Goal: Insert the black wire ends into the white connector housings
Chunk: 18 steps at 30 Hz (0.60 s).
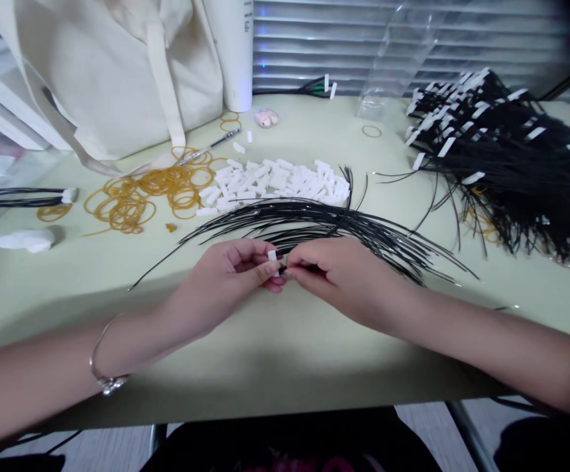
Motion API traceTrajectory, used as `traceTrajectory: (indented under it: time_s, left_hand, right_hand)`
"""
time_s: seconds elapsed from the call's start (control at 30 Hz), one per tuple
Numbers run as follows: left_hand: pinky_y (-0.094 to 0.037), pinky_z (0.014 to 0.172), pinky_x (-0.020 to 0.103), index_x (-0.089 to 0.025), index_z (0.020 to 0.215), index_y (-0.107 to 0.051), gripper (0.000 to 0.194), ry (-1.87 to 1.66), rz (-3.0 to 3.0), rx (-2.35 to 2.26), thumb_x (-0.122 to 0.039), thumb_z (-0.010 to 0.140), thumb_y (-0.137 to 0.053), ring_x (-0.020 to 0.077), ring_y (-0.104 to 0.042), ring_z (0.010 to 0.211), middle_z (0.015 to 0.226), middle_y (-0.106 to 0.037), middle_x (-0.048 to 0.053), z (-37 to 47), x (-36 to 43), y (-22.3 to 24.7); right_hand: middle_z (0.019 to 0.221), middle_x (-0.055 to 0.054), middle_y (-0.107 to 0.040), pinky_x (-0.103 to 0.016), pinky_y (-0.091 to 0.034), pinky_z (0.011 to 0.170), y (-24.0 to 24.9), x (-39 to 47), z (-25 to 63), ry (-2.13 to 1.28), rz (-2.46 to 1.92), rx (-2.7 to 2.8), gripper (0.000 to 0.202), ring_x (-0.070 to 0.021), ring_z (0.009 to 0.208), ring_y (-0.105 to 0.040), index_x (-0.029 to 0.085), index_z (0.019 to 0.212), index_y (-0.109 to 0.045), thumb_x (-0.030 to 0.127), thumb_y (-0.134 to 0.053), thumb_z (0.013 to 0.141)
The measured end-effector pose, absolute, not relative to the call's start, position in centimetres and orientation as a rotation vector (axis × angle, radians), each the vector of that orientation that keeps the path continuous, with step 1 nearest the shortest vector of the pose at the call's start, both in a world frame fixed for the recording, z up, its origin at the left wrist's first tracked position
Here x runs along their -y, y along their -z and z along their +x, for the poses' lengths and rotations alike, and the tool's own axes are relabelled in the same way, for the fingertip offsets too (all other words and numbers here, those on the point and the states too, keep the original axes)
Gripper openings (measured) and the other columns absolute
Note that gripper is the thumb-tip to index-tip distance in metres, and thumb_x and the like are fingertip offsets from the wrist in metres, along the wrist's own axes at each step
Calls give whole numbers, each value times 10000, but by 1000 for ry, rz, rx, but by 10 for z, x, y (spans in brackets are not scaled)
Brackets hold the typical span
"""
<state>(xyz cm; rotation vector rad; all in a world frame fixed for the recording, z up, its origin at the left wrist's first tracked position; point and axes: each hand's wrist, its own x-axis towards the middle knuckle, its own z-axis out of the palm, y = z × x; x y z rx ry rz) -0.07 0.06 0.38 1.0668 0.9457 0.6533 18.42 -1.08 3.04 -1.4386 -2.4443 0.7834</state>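
Between the thumb and fingers of my left hand [238, 269] is a small white plastic connector [272, 255], held upright. My right hand [339, 265] is closed in a pinch right beside it, on a thin black wire [283, 269] whose end meets the connector. Whether the wire is fully inside the connector cannot be made out. Just beyond both hands lies a loose spread of black wires [309, 213] with bare tips. Behind that spread sits a pile of white connectors [275, 180].
Yellow rubber bands [142, 193] lie in a heap at left, near a pen [211, 145]. A cloth bag [132, 72] and a white bottle [230, 52] stand behind. At right is a large stack of black wires with white connectors [501, 157].
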Motion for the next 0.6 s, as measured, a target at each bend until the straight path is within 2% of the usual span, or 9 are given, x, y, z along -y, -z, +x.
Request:
traceTrajectory:
  time_s: [0.07, 0.17, 0.23, 0.3, 0.33, 0.43, 0.5, 0.6]
  left_hand:
    - [-508, 665, 187, -145, 839, -644, 101, -702, 990, -877, -212, 769, -676, 91, -616, 695, 739, -625, -6, -2, -2, -3]
    - [-498, 668, 172, -157, 862, -675, 95, -766, 849, -738, -186, 771, -677, 73, -604, 688, 778, -626, -5, -4, -5, -2]
    - [-495, 661, 170, -163, 868, -694, 106, -778, 781, -667, -166, 762, -685, 70, -600, 680, 807, -641, 6, -5, -7, -4]
    - [-493, 640, 171, -169, 863, -703, 121, -782, 716, -630, -161, 742, -705, 73, -600, 669, 810, -650, 11, -7, -7, -6]
    - [-493, 633, 170, -169, 856, -704, 124, -784, 679, -622, -161, 732, -715, 74, -600, 666, 805, -650, 10, -7, -6, -6]
    - [-493, 634, 162, -164, 836, -694, 128, -778, 586, -613, -161, 714, -733, 66, -594, 661, 783, -639, 2, -9, -5, -7]
    - [-498, 658, 161, -164, 844, -684, 132, -775, 557, -599, -159, 720, -729, 58, -593, 670, 794, -634, 0, -9, -4, -6]
    - [-498, 674, 151, -158, 847, -672, 122, -785, 547, -582, -153, 734, -717, 52, -589, 683, 818, -631, 5, -9, -4, -5]
  right_hand:
    - [847, -14, -617, -214, -354, 677, -38, 13, 191, -476, -1432, 2505, 191, -102, 769, -525, 179, 910, -616, 325, -507, 853]
    - [1093, -117, -539, -316, -392, 820, -49, 17, 203, 146, -1433, 2473, 428, -226, 1012, -493, 159, 1132, -543, 364, -623, 765]
    - [1162, -117, -512, -368, -377, 876, -54, 19, 210, 384, -1395, 2504, 301, -256, 1077, -466, 177, 1065, -573, 286, -592, 785]
    - [1085, -70, -571, -368, -364, 912, -60, 20, 218, 476, -1309, 2568, 125, -216, 1048, -495, 181, 921, -600, 214, -516, 834]
    - [1029, -53, -599, -363, -356, 932, -64, 21, 223, 516, -1269, 2584, 117, -193, 1022, -509, 178, 886, -598, 192, -487, 853]
    - [966, -63, -629, -387, -331, 975, -81, 25, 240, 692, -1248, 2579, 162, -187, 993, -521, 151, 970, -583, 156, -457, 868]
    - [979, -88, -626, -392, -363, 928, -93, 29, 254, 847, -1285, 2573, 190, -215, 982, -523, 128, 1010, -579, 153, -465, 860]
    - [942, -115, -616, -360, -422, 775, -101, 35, 277, 1008, -1342, 2649, 185, -236, 894, -541, 111, 959, -604, 153, -460, 851]
